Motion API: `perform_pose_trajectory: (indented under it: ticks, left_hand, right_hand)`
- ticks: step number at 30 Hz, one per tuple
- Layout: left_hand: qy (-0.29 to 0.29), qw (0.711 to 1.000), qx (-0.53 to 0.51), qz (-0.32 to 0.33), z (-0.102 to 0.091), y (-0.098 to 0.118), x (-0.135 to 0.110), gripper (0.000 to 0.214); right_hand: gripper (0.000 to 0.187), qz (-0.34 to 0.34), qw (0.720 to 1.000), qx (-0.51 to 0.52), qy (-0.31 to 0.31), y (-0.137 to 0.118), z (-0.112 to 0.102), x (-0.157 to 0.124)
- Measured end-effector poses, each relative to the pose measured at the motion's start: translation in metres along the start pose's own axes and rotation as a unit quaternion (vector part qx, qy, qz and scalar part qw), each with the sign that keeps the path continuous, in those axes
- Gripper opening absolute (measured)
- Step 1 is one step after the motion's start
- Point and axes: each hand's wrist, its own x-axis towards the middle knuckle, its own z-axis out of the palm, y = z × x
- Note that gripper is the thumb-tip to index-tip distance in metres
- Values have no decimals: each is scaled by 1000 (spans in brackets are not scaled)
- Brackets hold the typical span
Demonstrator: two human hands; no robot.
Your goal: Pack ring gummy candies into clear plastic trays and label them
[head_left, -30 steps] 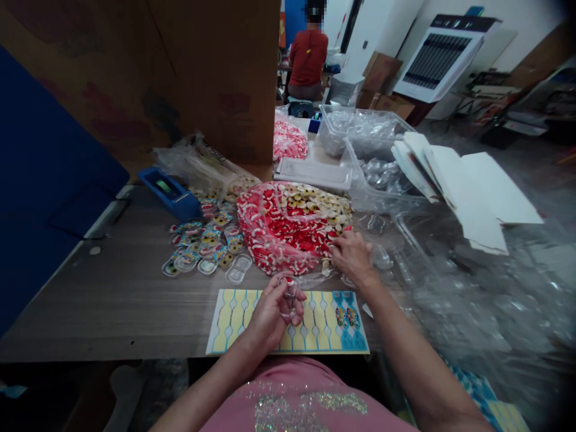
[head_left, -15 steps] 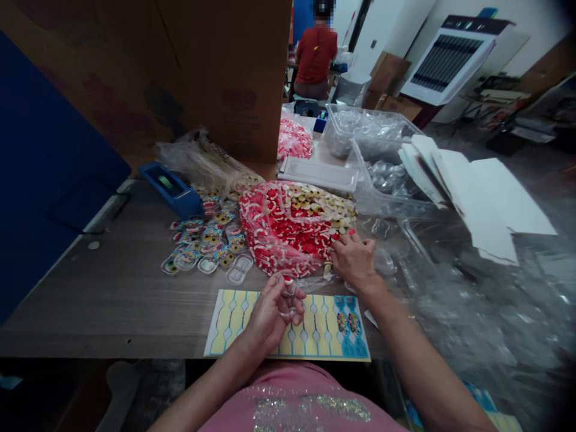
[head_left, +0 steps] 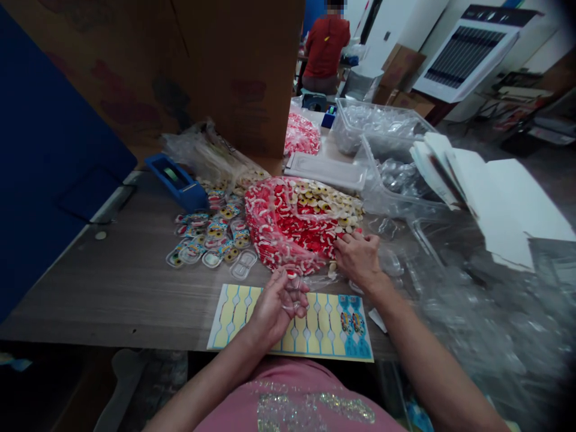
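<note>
My left hand (head_left: pixel 279 303) is closed around a small clear plastic case (head_left: pixel 294 294), palm up, with a red-and-white piece in its upper part. Below it lies a sheet of yellow and blue stickers (head_left: pixel 321 324). My right hand (head_left: pixel 359 257) has its curled fingers at the right edge of a plastic bag (head_left: pixel 288 222) full of small red-and-white pieces and cream-coloured discs. Whatever its fingertips hold is hidden. Left of the bag is a pile of filled, labelled cases (head_left: pixel 216 237), with one clear case (head_left: pixel 243 264) beside it.
A blue tape dispenser (head_left: pixel 176 183) stands behind the pile, near a bag of cream pieces (head_left: pixel 216 156). Clear bins (head_left: pixel 382 123) of plastic cases and white cards (head_left: pixel 486 192) are at right. A cardboard box (head_left: pixel 225 72) rises behind. Farther off sits a person in red (head_left: pixel 327 48).
The view has shifted slightly, moving the scene a little rightward. My left hand still holds the clear case, and my right hand stays at the bag's edge.
</note>
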Motion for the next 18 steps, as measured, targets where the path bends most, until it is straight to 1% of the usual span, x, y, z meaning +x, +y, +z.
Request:
perform_pose_trajectory:
  ticks: [3, 5, 7, 9, 10, 11, 13, 14, 16, 18]
  left_hand:
    - [0, 1000, -13, -8, -3, 2, 0, 16]
    - [-2, 1000, -28, -15, -3, 3, 0, 19]
    - [-14, 999, -45, -25, -2, 2, 3, 24]
    - [-30, 997, -73, -25, 2, 1, 7, 24]
    - [-32, 995, -95, -16, 4, 1, 10, 22]
    - [-28, 992, -121, -5, 7, 1, 12, 20]
    - [-5, 985, -170, 3, 13, 4, 15, 13]
    - [11, 982, -187, -3, 15, 7, 16, 10]
    - [38, 979, -199, -21, 16, 12, 15, 10]
    - [58, 979, -192, -22, 13, 15, 13, 9]
  right_hand:
    - [16, -8, 999, 14, 37, 4, -7, -1]
    - [15, -17, 994, 56, 93, -1, -20, -5]
    - [14, -37, 978, 127, 163, -16, -37, -12]
    - [13, -77, 956, 191, 210, -41, -53, -22]
    - [12, -103, 948, 208, 217, -55, -58, -27]
    - [12, -130, 945, 212, 210, -70, -61, -31]
    - [13, -172, 941, 214, 198, -94, -61, -39]
    - [13, -186, 939, 218, 189, -102, -59, -42]
    - [15, -204, 931, 244, 177, -109, -54, -47]
    - [15, -208, 914, 303, 173, -106, -51, -50]
